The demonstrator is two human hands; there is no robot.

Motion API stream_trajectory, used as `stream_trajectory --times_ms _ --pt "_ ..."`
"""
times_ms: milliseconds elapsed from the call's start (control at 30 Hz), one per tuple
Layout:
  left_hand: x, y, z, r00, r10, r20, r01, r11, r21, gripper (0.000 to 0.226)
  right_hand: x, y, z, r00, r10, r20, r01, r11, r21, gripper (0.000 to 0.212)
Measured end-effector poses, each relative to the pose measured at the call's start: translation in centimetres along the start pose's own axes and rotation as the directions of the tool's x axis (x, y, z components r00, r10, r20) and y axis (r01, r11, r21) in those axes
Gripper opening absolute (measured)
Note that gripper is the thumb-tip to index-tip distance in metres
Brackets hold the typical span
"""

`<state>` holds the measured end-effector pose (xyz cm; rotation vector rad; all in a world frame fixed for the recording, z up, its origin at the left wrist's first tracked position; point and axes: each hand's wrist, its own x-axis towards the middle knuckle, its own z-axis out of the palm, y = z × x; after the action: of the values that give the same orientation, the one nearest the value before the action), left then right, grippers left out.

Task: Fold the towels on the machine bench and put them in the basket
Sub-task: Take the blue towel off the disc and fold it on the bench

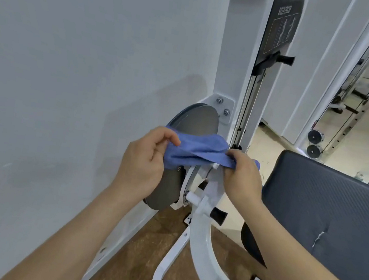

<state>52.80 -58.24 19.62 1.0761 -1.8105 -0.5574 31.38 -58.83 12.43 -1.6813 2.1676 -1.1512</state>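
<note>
Pale grey wall (69, 76) fills the left side, and a bare forearm reaches up from the lower left. The left hand (142, 160) pinches the left end of the towel (197, 150), with the thumb lying on top of the cloth and the fingers (155, 151) curled beneath it. The blue towel is stretched in a loose, creased band between the two hands. It is held in the air in front of a grey disc (195, 120) on the machine, to the left of the tabletop. Its lower edge comes close to a small white peg (215, 166), though I cannot tell if they touch.

The right hand (242, 176) grips the towel's right end, its fingers (230, 169) closed round the bunched cloth. A small blue tip shows past the knuckles. Below the hands a curved white arm (199, 244) of the machine sweeps down over brown floor (157, 242), with a black knob (218, 215) sticking out of it. Above, on the white upright, hangs a dark placard (282, 25).

To the right lies the dark padded tabletop (335, 208), crossed by the right forearm. Beyond it stands a mirror (361, 105), with two black pulleys (315, 135) stacked near its lower left corner.
</note>
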Motion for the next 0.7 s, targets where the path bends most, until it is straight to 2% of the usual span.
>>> stream_trajectory --times_ms 67,100,133,167,233,267,367,433,467,533,600,633,667,700 --pt "-1.4 2.0 -1.2 0.991 -0.061 0.116 0.065 0.997 -0.032 0.027 -1.3 -0.3 -2.8 0.994 0.056 0.090 -0.072 0.981 0.181 0.025" --pt "-2.0 2.8 -2.0 0.970 -0.103 0.221 0.107 0.994 -0.006 0.024 -2.0 -0.4 -4.5 0.986 0.056 0.158 -0.095 0.962 0.255 0.026" --pt "-2.4 3.4 -2.7 0.920 -0.150 0.361 0.145 0.989 0.039 0.019 -2.7 -0.5 -6.4 0.971 0.041 0.237 -0.117 0.941 0.316 0.026" --pt "-2.9 3.9 -3.5 0.836 -0.197 0.512 0.175 0.980 0.092 0.022 -3.5 -0.7 -8.2 0.946 0.024 0.325 -0.150 0.918 0.368 0.026" --pt "-4.4 5.1 -4.9 0.665 -0.250 0.704 0.222 0.966 0.133 0.040 -4.9 -0.9 -11.8 0.868 -0.006 0.496 -0.243 0.867 0.436 0.021" --pt "-5.3 6.1 -5.3 0.639 -0.269 0.721 0.263 0.957 0.124 0.045 -5.6 -1.0 -13.5 0.822 -0.021 0.569 -0.295 0.839 0.457 0.017" --pt "-8.5 8.7 -5.4 0.697 -0.321 0.641 0.453 0.890 -0.047 0.047 -8.1 -0.6 -18.1 0.692 -0.072 0.718 -0.443 0.743 0.502 0.028" --pt "-10.5 10.0 -5.1 0.710 -0.328 0.623 0.498 0.859 -0.116 0.048 -10.2 -0.4 -21.1 0.642 -0.120 0.757 -0.458 0.732 0.505 0.034" --pt "-11.6 10.7 -4.9 0.699 -0.316 0.642 0.487 0.868 -0.103 0.050 -11.4 -0.2 -22.6 0.635 -0.135 0.761 -0.456 0.729 0.510 0.031" --pt "-13.9 11.6 -4.2 0.647 -0.283 0.708 0.419 0.908 -0.020 0.044 -13.7 0.6 -25.1 0.682 -0.122 0.721 -0.459 0.696 0.551 0.027" --pt "-16.4 12.6 -3.0 0.573 -0.293 0.766 0.352 0.931 0.093 0.014 -16.1 2.5 -27.3 0.726 -0.064 0.684 -0.481 0.663 0.574 0.026" --pt "-17.7 13.1 -2.1 0.551 -0.312 0.774 0.302 0.939 0.163 0.011 -17.4 3.6 -28.4 0.724 -0.052 0.688 -0.497 0.652 0.572 0.028" --pt "-18.8 13.3 -1.2 0.562 -0.343 0.753 0.223 0.939 0.262 0.012 -18.7 4.8 -29.5 0.717 -0.036 0.696 -0.505 0.662 0.554 0.032" --pt "-19.8 13.4 -0.1 0.607 -0.364 0.706 0.112 0.919 0.378 0.016 -20.0 6.2 -30.5 0.709 -0.014 0.705 -0.491 0.707 0.509 0.034"
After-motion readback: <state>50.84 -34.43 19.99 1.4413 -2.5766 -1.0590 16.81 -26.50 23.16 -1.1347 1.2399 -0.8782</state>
